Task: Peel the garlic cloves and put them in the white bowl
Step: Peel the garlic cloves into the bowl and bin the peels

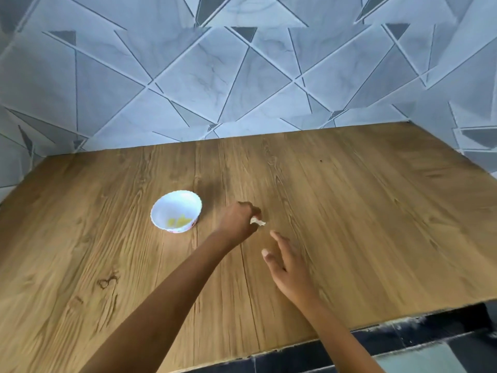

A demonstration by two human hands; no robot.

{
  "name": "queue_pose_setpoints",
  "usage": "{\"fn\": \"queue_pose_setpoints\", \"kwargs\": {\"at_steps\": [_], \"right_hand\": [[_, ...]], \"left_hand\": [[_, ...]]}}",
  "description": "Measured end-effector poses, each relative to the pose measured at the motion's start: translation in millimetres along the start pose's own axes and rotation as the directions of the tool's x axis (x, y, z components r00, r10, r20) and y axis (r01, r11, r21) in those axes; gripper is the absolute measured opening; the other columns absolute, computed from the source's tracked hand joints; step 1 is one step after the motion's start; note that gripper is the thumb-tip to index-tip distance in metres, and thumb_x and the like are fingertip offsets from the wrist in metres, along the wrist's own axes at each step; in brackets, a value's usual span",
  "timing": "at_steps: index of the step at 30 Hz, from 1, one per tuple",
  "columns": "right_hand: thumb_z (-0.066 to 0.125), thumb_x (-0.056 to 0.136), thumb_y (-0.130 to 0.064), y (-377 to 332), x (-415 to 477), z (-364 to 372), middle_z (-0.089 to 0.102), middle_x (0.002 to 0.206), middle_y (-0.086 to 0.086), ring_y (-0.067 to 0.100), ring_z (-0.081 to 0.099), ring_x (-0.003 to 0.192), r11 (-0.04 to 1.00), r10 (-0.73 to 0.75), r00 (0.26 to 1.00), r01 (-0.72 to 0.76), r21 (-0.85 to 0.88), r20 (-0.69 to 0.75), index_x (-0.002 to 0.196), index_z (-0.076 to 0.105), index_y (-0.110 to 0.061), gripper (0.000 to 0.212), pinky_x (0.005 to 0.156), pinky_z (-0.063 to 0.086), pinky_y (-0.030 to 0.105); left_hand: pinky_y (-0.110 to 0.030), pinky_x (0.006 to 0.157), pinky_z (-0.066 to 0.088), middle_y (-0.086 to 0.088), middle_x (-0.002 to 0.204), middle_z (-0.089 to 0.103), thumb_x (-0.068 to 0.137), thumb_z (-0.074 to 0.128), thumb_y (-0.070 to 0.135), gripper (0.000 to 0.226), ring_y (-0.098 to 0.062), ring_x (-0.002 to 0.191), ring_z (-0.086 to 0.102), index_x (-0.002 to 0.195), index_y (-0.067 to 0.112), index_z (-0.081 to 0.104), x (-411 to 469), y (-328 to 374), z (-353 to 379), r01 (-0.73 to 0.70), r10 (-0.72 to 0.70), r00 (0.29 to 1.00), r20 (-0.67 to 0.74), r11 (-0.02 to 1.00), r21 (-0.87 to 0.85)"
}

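A small white bowl with a scalloped rim stands on the wooden table, left of centre, and holds a few yellowish peeled garlic cloves. Just right of the bowl, my left hand pinches a small pale garlic piece that sticks out of its fingertips, low over the table. My right hand hovers a little nearer to me and to the right, fingers straight and spread, holding nothing. The two hands are apart.
The wooden table runs back to a grey tiled wall with a geometric pattern. Its front edge slants across the lower right, with dark floor tiles beyond it.
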State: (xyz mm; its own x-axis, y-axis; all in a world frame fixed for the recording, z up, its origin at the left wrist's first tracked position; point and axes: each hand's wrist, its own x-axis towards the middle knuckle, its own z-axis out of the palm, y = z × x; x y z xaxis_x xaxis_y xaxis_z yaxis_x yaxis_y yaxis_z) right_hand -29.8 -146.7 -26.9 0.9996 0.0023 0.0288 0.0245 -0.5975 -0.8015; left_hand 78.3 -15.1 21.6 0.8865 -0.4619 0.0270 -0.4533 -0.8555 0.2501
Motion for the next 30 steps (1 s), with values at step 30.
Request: {"fn": "queue_pose_setpoints", "kwargs": {"at_steps": [30], "right_hand": [[0.059,0.089,-0.003,6.3,85.6,-17.9,0.061,0.113,0.002,0.01,0.062,0.094,0.686,0.191,0.964,-0.266,0.677,0.185,0.116,0.061,0.004,0.028,0.079,0.054,0.018]], "left_hand": [[-0.02,0.062,0.051,-0.002,0.074,0.07,0.077,0.073,0.007,0.01,-0.004,0.063,0.06,0.087,0.005,0.074,-4.4,14.3,-0.6,0.074,-0.178,0.967,-0.18,0.879,-0.472]]}}
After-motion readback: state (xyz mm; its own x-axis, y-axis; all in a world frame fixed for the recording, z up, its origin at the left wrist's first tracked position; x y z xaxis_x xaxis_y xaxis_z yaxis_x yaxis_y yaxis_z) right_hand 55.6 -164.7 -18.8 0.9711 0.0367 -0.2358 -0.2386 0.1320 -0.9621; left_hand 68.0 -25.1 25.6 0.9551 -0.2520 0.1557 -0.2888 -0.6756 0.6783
